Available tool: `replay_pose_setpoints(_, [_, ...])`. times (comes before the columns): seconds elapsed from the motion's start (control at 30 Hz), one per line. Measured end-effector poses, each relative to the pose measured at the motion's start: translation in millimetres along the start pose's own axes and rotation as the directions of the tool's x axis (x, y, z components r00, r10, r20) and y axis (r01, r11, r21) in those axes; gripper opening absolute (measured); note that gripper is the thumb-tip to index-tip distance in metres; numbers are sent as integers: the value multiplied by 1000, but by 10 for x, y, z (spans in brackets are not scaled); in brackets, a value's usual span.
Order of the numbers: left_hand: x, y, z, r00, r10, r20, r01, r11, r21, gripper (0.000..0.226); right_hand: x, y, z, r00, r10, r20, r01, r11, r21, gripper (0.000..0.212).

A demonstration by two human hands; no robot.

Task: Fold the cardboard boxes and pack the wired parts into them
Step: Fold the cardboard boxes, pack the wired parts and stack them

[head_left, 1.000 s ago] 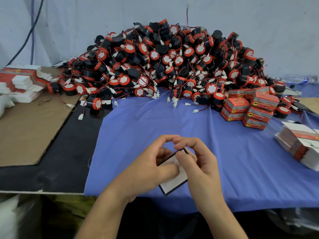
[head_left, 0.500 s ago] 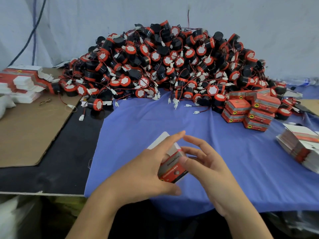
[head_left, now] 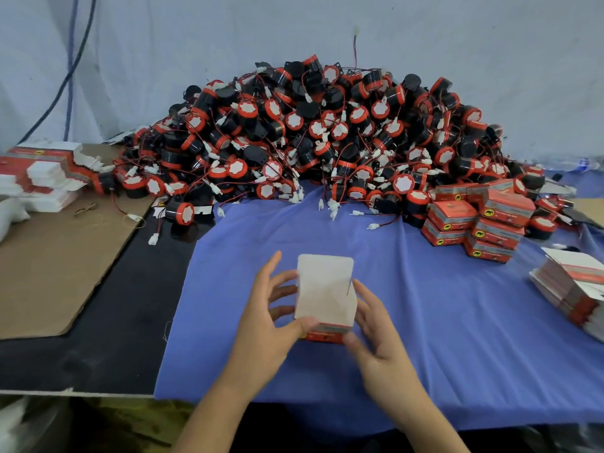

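Head view: left hand [head_left: 261, 325] and right hand [head_left: 376, 335] clasped half-folded cardboard box [head_left: 323, 289] from both sides over tabletop [head_left: 441, 322], white flap upright, probably for squaring; wired parts [head_left: 327, 135] heaped beyond.

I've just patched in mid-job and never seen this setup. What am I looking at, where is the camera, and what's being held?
No robot here: these are a person's two bare hands, seen from one wide-angle camera worn on the head, looking forward and down. The left hand and right hand both hold a small red and white cardboard box, its white flap standing open. On the blue cloth lies a pile of black and red round wired parts. Right of it stand closed red boxes; flat box blanks lie far right.
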State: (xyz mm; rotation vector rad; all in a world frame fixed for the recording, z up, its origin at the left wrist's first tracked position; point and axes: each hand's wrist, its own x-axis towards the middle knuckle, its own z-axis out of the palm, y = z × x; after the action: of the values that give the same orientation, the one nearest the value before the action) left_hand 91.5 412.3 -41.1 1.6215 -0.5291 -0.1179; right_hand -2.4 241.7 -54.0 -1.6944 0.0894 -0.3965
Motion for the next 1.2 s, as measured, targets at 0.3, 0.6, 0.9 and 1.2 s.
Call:
replay_pose_setpoints(0.3, [16, -191, -117, 992, -65, -108, 52, 992, -113, 89, 7, 48, -284, 973, 199, 116, -197, 980, -28, 84])
replay_pose_setpoints(0.6, [913, -241, 51, 962, -268, 50, 261, 857, -444, 32, 920, 263, -335, 924, 358, -132, -317, 913, 257, 60])
replay_pose_setpoints(0.9, [2496, -489, 1004, 890, -328, 315, 437, 812, -387, 34, 2594, 501, -294, 918, 288, -272, -256, 956, 146, 70])
replay_pose_setpoints(1.2, [3653, -727, 1399, 919, -353, 178, 382, 907, -178, 34, 3686, 683, -657, 911, 255, -323, -329, 923, -199, 75])
